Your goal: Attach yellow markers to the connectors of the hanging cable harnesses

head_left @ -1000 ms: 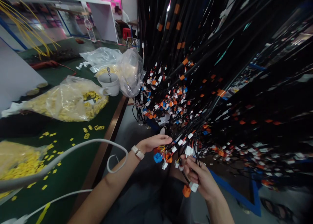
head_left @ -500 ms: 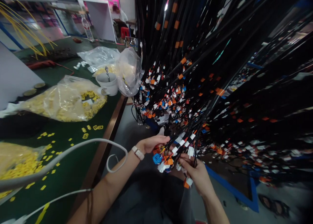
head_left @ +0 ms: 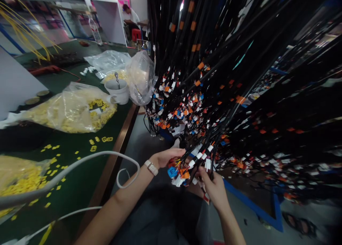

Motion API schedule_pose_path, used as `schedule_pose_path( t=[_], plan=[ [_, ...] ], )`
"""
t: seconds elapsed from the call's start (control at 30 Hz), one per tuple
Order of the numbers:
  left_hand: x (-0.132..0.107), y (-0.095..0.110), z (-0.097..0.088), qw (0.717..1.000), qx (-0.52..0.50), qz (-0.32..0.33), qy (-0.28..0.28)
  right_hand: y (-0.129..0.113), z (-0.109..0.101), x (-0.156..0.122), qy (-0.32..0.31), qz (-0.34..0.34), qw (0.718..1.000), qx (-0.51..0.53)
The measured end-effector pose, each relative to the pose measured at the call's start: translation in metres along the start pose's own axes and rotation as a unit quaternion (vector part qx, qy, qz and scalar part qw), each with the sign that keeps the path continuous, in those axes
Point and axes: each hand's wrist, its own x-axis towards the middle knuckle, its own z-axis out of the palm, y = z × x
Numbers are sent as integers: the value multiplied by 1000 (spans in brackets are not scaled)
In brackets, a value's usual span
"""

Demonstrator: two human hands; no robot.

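Observation:
A dense curtain of black wire harnesses [head_left: 213,66] hangs in front of me, ending in white, orange and blue connectors. My left hand [head_left: 168,156], with a watch on the wrist, is closed around a small bunch of connector ends [head_left: 179,173] at the lower edge of the curtain. My right hand [head_left: 213,188] is just right of that bunch, fingers curled around thin black wires and a white connector [head_left: 207,163]. Both hands are close together, almost touching.
A green table [head_left: 80,173] stands on my left with clear bags of yellow parts [head_left: 69,111], loose yellow pieces, a white cup with a spoon [head_left: 119,91] and a grey cable loop [head_left: 117,159]. A person sits far back [head_left: 129,13]. A blue frame [head_left: 256,209] lies on the floor.
My right hand has risen and moved left into the connector bunch, carrying its wires closer to the left hand. The left hand has barely moved.

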Motion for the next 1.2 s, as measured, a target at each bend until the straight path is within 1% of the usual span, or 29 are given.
schedule_pose_path(
  t=[0.07,0.17,0.27,0.47,0.57,0.63,0.7,0.77,0.83,0.9,0.97,1.1,1.2],
  plan=[
    [0,-1,0,1000,3,8,10,6,-2,3,-25,5,1000,-2],
    [1,-3,-1,1000,9,11,15,13,-3,6,-29,5,999,-23],
    [2,-5,-2,1000,8,10,12,17,0,6,-45,13,999,-6],
    [1,-5,-3,1000,-18,-16,8,10,5,4,-75,31,995,50],
    [1,-6,-4,999,-28,-20,10,8,7,2,-73,43,990,111],
    [2,-6,-4,999,-32,-19,7,8,10,0,-63,38,991,113],
    [2,-7,-4,999,-28,-21,0,6,13,-2,-49,26,997,56],
    [3,-7,-3,999,-24,-20,-6,1,15,-5,-40,15,998,-46],
    [2,-6,-2,999,-27,-19,-4,-6,16,-6,-45,8,987,-152],
    [2,-5,-2,999,-31,-18,-2,-11,16,-6,-60,10,972,-229],
    [2,-4,-2,999,-32,-19,-3,-14,13,-5,-79,12,960,-268],
    [3,-7,-4,999,-35,-15,-22,-16,5,-2,-121,7,945,-303],
    [4,-9,-4,999,-38,-18,-32,-19,4,-2,-139,41,916,-373]
  ],
)
